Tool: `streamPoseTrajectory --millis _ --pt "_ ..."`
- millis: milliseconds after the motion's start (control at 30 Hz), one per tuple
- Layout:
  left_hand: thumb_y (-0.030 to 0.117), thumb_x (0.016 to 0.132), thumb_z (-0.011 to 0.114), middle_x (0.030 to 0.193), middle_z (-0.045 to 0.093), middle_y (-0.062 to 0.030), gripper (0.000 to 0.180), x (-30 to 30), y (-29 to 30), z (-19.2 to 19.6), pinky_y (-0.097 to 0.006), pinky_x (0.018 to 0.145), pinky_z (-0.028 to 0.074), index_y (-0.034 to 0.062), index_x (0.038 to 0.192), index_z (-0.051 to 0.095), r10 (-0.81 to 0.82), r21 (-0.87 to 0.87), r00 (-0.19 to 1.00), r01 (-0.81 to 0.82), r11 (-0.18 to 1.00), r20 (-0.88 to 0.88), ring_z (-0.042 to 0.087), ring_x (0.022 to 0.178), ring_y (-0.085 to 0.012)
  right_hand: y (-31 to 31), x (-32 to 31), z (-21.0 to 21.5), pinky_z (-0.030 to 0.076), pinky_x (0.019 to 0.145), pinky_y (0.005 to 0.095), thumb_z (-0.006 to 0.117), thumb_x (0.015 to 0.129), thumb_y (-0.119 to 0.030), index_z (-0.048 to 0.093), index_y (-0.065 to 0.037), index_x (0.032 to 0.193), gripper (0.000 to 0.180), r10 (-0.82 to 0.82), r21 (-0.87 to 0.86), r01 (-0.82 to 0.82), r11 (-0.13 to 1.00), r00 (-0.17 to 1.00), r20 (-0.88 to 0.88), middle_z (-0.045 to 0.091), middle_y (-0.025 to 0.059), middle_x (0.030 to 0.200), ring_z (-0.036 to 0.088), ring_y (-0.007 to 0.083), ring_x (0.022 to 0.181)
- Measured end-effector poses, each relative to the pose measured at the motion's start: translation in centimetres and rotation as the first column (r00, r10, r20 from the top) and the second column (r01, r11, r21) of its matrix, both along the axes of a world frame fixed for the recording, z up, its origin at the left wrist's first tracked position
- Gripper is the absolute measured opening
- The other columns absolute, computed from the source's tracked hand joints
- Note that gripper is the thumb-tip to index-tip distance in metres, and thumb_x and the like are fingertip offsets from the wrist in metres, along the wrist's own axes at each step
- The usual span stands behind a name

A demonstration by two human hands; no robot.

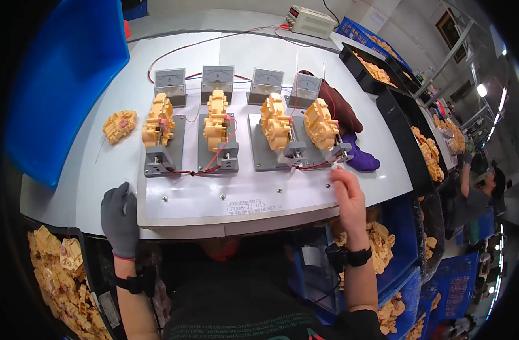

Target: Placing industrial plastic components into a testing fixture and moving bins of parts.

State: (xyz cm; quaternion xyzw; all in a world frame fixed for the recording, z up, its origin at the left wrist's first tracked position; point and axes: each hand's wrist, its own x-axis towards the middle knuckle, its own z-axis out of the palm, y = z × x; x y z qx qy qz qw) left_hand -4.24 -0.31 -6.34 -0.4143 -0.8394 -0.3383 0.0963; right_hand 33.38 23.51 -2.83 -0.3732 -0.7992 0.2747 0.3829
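Observation:
My right hand (pixel 350 197), bare, is closed with thumb and forefinger pinched beside the metal clamp (pixel 341 151) at the right end of the test fixture. What the pinch holds, if anything, is too small to make out. Behind that clamp a yellow plastic gearbox (pixel 321 124) sits in its holder. More yellow gearboxes stand upright in the grey holders to its left, among them one gearbox (pixel 216 120) with a red wire across it. My left hand (pixel 120 220), in a grey glove, lies at the table's front edge beside the fixture board (pixel 259 195), fingers loosely extended, holding nothing visible.
Several analog meters (pixel 218 76) stand behind the holders. A loose gearbox (pixel 119 126) lies left, near a blue bin (pixel 72 85). Purple-and-brown cloth (pixel 358 154) lies right. A power supply (pixel 311 22) sits at the back. Crates of yellow parts (pixel 61 272) flank me; a co-worker (pixel 477 190) is far right.

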Motion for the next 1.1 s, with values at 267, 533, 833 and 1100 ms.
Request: streamPoseTrajectory --millis 267,533,833,1100 --pt "0.012 0.084 0.057 0.095 0.06 -0.012 0.024 0.0 -0.2 -0.3 -0.035 0.076 0.046 0.0026 0.106 0.062 0.017 0.03 0.999 -0.016 0.999 -0.034 0.058 0.086 -0.0276 6.3 -4.0 10.5 0.046 0.082 0.0261 0.063 0.087 -0.03 0.051 0.003 0.116 0.046 -0.03 -0.247 0.059 0.967 0.993 0.118 0.061 0.0102 0.099 0.058 0.0143 0.093" --pt "0.011 0.083 0.058 0.094 0.061 -0.011 0.023 0.0 -0.4 -0.2 -0.035 0.075 0.047 0.0035 0.104 0.063 0.052 0.071 0.998 -0.049 0.996 -0.042 0.058 0.084 -0.0266 8.0 -9.0 11.4 0.05 0.069 0.0256 0.069 0.077 -0.031 0.051 0.007 0.109 0.052 0.059 -0.139 0.048 0.989 0.736 0.674 0.062 0.0112 0.092 0.061 0.0136 0.08" --pt "0.011 0.083 0.059 0.093 0.061 -0.0106 0.021 -0.2 -0.1 -0.3 -0.035 0.075 0.047 0.0046 0.102 0.064 0.053 0.09 0.998 -0.05 0.995 -0.032 0.059 0.084 -0.0271 8.7 -8.6 11.6 0.05 0.071 0.0254 0.067 0.078 -0.029 0.05 0.009 0.109 0.052 0.081 -0.172 0.047 0.984 0.744 0.664 0.061 0.0112 0.094 0.06 0.013 0.083" --pt "0.007 0.085 0.057 0.094 0.059 -0.0114 0.024 -0.5 -0.2 -0.6 -0.032 0.075 0.047 -0.0006 0.107 0.06 0.046 0.062 0.999 -0.046 0.997 0.004 0.058 0.083 -0.0231 7.7 -6.0 13.1 0.047 0.073 0.0239 0.065 0.086 -0.037 0.052 0.002 0.118 0.051 -0.051 -0.09 0.103 0.991 0.889 0.456 0.063 0.0111 0.094 0.06 0.0139 0.084"
